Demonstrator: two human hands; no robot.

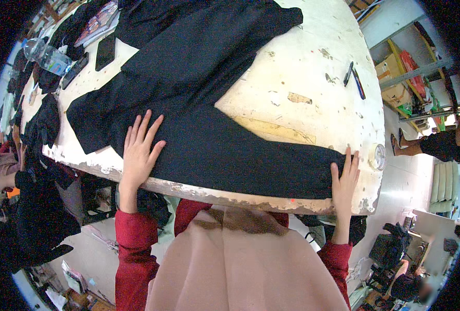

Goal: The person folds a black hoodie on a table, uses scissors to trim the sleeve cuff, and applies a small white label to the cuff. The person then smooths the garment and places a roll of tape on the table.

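Note:
A black garment (204, 150) is spread over the worn white table (313, 67), one sleeve-like part stretched along the near edge to the right. My left hand (140, 150) lies flat on the cloth left of the middle, fingers spread. At the right end of that sleeve, my right hand (345, 179) rests with its fingers extended, at the cloth's edge and partly on the tabletop. Neither hand grips anything. A yellow strip (287, 129) shows on the table just beyond the sleeve.
Two pens (358, 84) and a roll of tape (379, 157) lie on the right side. A phone (105, 52), a dark object (75, 71) and a plastic bottle (47, 57) are at the far left. Other people sit or stand on both sides; shelves (401, 72) hold boxes.

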